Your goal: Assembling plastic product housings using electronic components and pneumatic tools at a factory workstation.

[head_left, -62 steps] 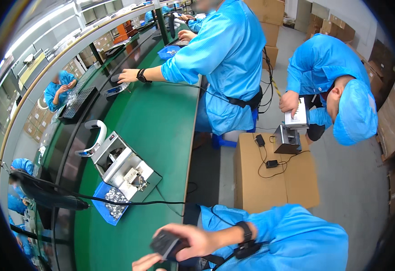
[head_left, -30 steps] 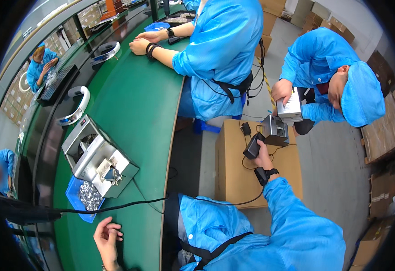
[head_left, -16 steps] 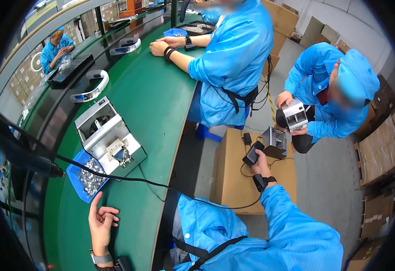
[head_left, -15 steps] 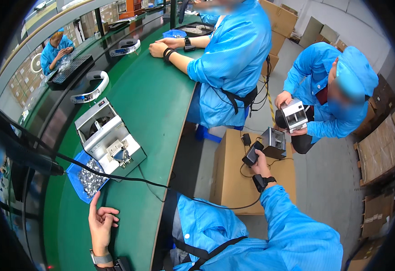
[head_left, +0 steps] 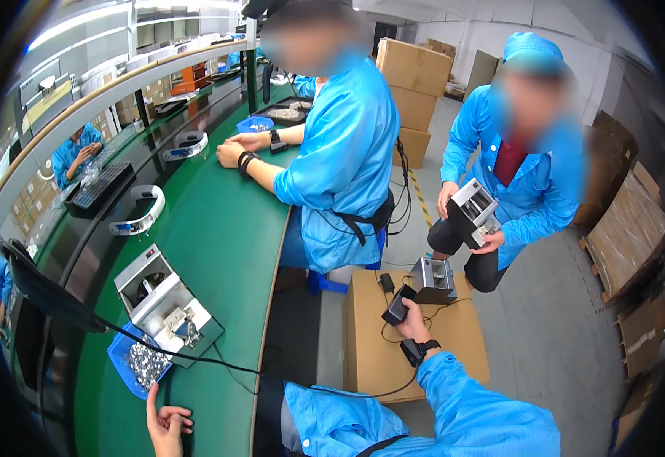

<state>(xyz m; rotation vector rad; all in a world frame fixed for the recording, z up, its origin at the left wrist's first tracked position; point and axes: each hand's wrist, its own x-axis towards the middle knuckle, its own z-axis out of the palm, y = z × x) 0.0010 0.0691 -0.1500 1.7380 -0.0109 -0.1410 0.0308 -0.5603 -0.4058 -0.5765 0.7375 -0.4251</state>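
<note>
My left hand (head_left: 167,426) rests on the green bench, index finger stretched to the near edge of a blue bin (head_left: 121,371) and the other fingers loosely curled; it holds nothing. Small shiny metal parts (head_left: 148,364) fill that bin. Beside it stands a silver metal machine (head_left: 166,305) with an open top. On my right, my right hand (head_left: 416,327) grips a black rectangular box (head_left: 398,306) above a brown carton (head_left: 366,339). A smaller silver machine (head_left: 433,280) and a small black adapter (head_left: 386,282) with a cable sit on the carton.
A co-worker (head_left: 332,160) sits ahead at the green bench (head_left: 229,282). Another person (head_left: 526,164) on the right holds a silver machine (head_left: 475,213). White curved devices (head_left: 143,211) lie along the bench. A black cable (head_left: 218,363) crosses before me. Cartons (head_left: 412,84) stand behind.
The view has tilted up, so the bench and my hands appear lower. The person on the right is more upright and has turned the silver machine. My right hand still holds the black box.
</note>
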